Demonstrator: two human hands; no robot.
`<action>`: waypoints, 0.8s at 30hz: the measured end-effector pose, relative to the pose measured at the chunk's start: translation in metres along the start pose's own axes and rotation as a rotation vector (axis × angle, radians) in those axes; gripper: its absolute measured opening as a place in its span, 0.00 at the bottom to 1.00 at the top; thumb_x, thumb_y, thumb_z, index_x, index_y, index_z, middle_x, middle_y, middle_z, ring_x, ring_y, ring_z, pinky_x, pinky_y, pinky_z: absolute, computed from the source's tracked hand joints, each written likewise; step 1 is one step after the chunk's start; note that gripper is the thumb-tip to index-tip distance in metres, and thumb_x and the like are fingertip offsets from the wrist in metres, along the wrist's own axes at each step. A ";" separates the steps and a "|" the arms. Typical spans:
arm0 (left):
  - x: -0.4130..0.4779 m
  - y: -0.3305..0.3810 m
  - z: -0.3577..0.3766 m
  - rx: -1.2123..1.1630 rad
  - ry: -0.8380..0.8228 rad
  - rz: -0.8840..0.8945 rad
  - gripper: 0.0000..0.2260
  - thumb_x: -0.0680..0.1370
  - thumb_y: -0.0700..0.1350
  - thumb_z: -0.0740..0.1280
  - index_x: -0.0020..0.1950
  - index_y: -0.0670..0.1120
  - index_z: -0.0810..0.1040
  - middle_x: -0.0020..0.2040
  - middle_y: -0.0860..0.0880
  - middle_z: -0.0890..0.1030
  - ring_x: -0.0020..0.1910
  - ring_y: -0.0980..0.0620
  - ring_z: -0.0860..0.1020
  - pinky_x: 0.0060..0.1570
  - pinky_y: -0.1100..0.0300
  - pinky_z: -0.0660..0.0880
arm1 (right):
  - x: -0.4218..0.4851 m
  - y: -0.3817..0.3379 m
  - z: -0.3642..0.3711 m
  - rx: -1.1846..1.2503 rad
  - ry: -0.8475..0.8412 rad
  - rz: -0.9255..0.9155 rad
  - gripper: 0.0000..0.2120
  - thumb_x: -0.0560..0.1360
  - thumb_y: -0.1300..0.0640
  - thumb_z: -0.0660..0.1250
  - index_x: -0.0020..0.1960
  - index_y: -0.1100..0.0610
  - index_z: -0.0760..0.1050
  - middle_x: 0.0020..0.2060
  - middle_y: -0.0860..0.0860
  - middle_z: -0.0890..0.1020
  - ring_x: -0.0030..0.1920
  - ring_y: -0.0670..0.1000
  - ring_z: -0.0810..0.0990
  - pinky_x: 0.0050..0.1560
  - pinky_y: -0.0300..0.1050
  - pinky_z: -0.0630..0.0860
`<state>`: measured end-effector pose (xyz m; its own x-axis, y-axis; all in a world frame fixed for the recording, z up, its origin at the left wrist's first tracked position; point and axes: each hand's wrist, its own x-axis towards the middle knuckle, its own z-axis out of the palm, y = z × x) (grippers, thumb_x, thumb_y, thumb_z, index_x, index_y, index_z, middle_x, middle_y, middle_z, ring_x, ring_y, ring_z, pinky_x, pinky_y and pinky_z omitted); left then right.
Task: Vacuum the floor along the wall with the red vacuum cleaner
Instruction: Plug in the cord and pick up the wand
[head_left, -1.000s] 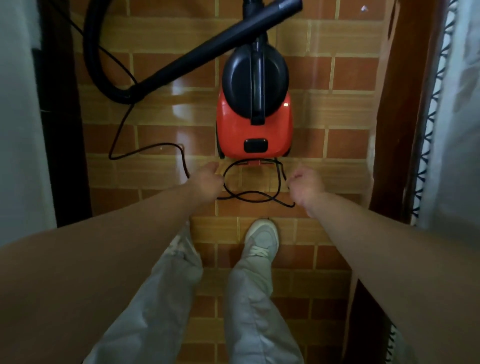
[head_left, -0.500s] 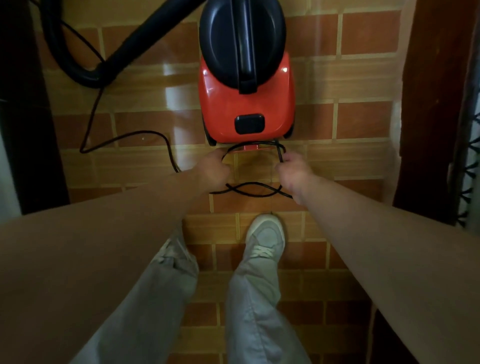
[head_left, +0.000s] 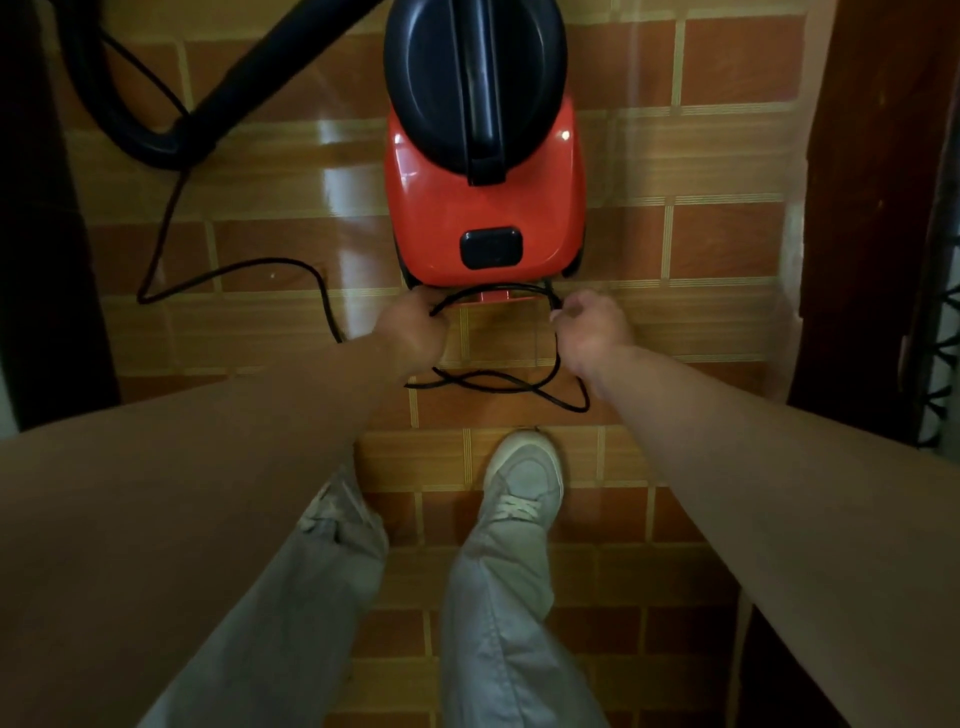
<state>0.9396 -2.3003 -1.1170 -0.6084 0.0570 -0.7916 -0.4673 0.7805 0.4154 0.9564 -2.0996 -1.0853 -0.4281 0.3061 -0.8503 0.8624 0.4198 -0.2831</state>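
dark upright: far left edge, too dim for me to tell what it is.
hose: black, curves over the tiles top left and joins a black tube that slants up to the top edge.
cord: thin, black. Drops from the hose bend, kinks, and arcs across the floor to my left hand. More loops lie crossed on the tiles between my two wrists.
left hand: knuckles up, fingers curled round the cord, right at the vacuum's rear edge.
vacuum cleaner: red body, black dome and handle, black button at the rear. Sits on the floor at top centre, just ahead of both my hands.
right hand: thumb and fingers pinch the cord, just beside the vacuum's rear right corner.
floor: glossy orange-brown brick-pattern tiles.
shoe: pale, laced, just below the cord loops. Grey trousers cover both my legs.
wood frame: dark brown, right side.
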 end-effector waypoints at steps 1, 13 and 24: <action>-0.004 -0.001 -0.001 -0.028 0.035 0.004 0.17 0.84 0.39 0.60 0.72 0.47 0.76 0.63 0.50 0.79 0.56 0.55 0.75 0.44 0.77 0.66 | 0.000 0.001 0.001 -0.025 0.003 -0.006 0.13 0.85 0.54 0.62 0.68 0.53 0.75 0.60 0.53 0.78 0.56 0.53 0.77 0.57 0.44 0.75; -0.059 0.001 0.002 -0.206 0.084 0.059 0.07 0.82 0.43 0.68 0.59 0.46 0.81 0.52 0.53 0.81 0.51 0.58 0.78 0.47 0.74 0.71 | -0.016 0.021 -0.012 -0.313 0.026 -0.082 0.11 0.85 0.54 0.61 0.60 0.57 0.79 0.54 0.55 0.82 0.51 0.55 0.79 0.47 0.43 0.70; -0.078 -0.019 0.028 -0.084 -0.316 -0.010 0.20 0.80 0.29 0.59 0.69 0.43 0.76 0.68 0.45 0.78 0.68 0.50 0.75 0.71 0.53 0.71 | -0.049 0.081 -0.009 -0.303 -0.048 0.105 0.14 0.86 0.56 0.58 0.62 0.62 0.78 0.57 0.59 0.81 0.54 0.58 0.79 0.47 0.42 0.69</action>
<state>1.0140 -2.3023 -1.0753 -0.3805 0.2504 -0.8902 -0.5316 0.7285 0.4321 1.0451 -2.0731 -1.0627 -0.3219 0.3235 -0.8898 0.7785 0.6253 -0.0543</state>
